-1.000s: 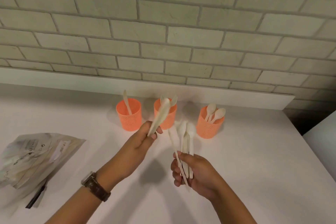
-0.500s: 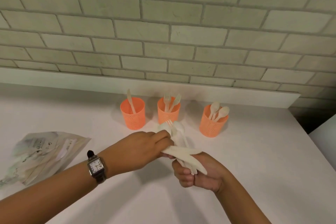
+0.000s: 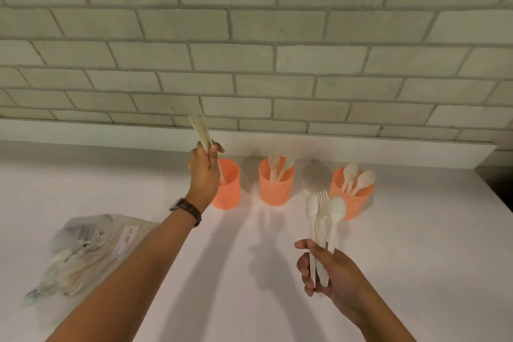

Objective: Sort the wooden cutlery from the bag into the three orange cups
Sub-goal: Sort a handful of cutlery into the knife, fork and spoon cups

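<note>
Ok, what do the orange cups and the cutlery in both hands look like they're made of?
Orange cups: likely moulded plastic, matte, with perforated mesh-pattern walls. The spoons and fork that the right hand grips and the piece that the left hand pinches: pale cream, smooth, matte. No grain shows, so wood or a moulded fibre, I cannot tell.

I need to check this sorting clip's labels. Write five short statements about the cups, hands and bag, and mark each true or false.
1. The middle cup holds forks. True.
2. The right hand is empty. False: its fingers grip a bundle of cutlery.
3. The left hand holds one piece of cutlery at the left cup. True.
4. The right cup holds knives. False: it holds spoons.
5. The bag stands in a cup. False: it lies on the table.
</note>
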### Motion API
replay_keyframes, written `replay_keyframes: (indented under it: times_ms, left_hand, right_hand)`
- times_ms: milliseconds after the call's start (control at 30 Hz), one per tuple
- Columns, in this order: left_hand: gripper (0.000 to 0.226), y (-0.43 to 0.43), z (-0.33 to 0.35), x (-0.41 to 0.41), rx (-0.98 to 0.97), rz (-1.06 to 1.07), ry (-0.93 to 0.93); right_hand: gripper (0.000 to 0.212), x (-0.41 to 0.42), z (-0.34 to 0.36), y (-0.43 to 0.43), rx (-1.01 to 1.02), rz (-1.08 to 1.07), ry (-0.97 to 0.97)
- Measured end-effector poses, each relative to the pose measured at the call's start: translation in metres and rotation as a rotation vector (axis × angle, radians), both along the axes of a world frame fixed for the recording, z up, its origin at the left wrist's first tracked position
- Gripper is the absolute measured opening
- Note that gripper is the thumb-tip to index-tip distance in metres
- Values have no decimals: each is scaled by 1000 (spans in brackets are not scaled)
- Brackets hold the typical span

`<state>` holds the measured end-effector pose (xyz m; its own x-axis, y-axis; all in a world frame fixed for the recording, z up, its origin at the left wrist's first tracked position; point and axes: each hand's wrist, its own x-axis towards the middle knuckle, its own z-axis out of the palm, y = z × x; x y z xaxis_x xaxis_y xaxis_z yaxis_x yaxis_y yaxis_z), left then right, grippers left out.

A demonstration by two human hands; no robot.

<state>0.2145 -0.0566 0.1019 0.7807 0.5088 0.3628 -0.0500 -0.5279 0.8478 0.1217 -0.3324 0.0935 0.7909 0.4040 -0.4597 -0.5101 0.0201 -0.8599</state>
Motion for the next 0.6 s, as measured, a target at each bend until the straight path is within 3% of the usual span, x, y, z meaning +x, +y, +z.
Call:
replay_keyframes:
  times_ms: [133, 333, 467, 600]
  left_hand:
    - [33, 5, -10, 29, -67, 161, 161]
    - [34, 6, -44, 30, 210, 139, 451]
    - [48, 4, -52, 7, 116, 175, 396]
    - [56, -17, -37, -20, -15, 219, 229]
  right_hand:
    - [25, 2, 1, 9, -9, 34, 3]
    - [24, 5, 2, 19, -42, 63, -8]
    - [26, 5, 6, 20, -63, 78, -39]
    - [28, 2, 13, 21, -8, 89, -45]
